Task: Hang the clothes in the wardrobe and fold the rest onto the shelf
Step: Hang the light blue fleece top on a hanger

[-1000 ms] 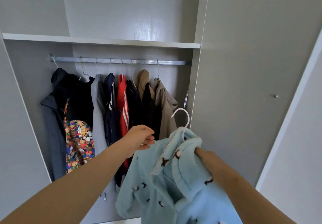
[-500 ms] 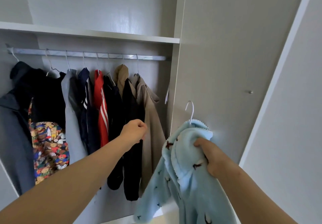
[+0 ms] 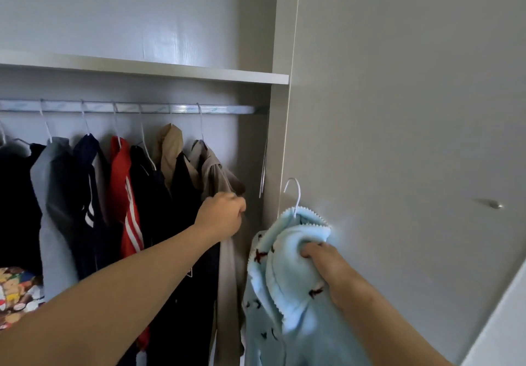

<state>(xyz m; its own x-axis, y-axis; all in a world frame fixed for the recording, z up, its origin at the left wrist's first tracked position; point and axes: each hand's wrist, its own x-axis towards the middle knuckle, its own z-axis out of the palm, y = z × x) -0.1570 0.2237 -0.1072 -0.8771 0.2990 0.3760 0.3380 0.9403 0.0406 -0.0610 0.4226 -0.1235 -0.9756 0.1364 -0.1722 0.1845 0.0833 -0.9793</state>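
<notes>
head view, fleece (image 3: 287, 277) in right grip (image 3: 327, 266), coat (image 3: 217, 176) in left grip (image 3: 220, 217)

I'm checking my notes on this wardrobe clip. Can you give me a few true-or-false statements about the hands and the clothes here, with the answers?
1. The light blue fleece garment hangs on the rail. False: the right hand holds it, and the hook of its white hanger is free, below the rail.
2. The left hand has a grip on the beige coat. True.
3. The red jacket hangs rightmost on the rail. False: the beige coat does, and the red jacket hangs further left.
4. The red jacket has white stripes. True.
</notes>
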